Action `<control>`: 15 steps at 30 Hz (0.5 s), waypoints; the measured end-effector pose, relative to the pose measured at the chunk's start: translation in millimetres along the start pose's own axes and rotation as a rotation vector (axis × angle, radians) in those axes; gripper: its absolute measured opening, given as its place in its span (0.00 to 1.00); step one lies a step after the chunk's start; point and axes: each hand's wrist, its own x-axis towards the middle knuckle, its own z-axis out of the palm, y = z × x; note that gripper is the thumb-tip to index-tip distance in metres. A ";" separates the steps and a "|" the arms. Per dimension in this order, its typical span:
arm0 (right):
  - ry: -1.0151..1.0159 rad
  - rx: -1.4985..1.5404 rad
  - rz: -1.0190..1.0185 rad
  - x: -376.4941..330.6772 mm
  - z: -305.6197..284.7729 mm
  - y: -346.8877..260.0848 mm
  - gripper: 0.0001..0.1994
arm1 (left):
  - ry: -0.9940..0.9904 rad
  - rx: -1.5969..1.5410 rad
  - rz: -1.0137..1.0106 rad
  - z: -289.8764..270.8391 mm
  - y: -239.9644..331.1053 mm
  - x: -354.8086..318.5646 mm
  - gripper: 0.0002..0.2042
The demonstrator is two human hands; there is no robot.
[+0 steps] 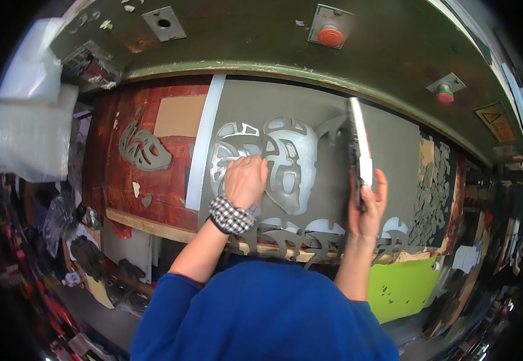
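A dark grey foam-like sheet (333,204) lies in front of me, with slotted, curved shapes cut through it and a pale surface showing in the gaps. My left hand (245,180), a checked band at its wrist, is closed over the left cut-out; whatever its fingers pinch is hidden. In my right hand (370,207) a flat cutting die (360,141) stands on edge above the sheet, its pale side toward the right. Fingers and thumb grip its near end. Slotted grey cut pieces (144,147) lie piled on the reddish board (177,150) at the left.
Across the far side runs a green machine beam (243,45) with red (330,36) and green-ringed (445,94) push buttons. Grey scraps (433,192) cover the right end. A wooden strip (147,225) edges the near left; a lime-green panel (403,289) is below right.
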 end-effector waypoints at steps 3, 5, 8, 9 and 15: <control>0.063 -0.480 -0.163 -11.8 -13.2 -17.3 0.32 | -0.073 -0.130 -0.018 -4.9 -13.4 -0.7 0.13; 0.111 -0.460 -0.159 -19.5 -19.8 -25.8 0.33 | -0.121 -0.200 -0.017 -7.5 -17.1 4.9 0.15; 0.118 -0.472 -0.173 -26.1 -22.3 -30.4 0.34 | -0.142 -0.270 0.003 -12.7 -21.9 11.0 0.21; 0.131 -0.554 -0.177 -25.0 -20.9 -29.2 0.35 | -0.135 -0.340 -0.050 -14.1 -23.9 11.8 0.22; -0.082 -1.036 -0.203 11.0 -4.2 11.8 0.40 | 0.005 -0.543 -0.167 -22.4 -40.4 14.7 0.22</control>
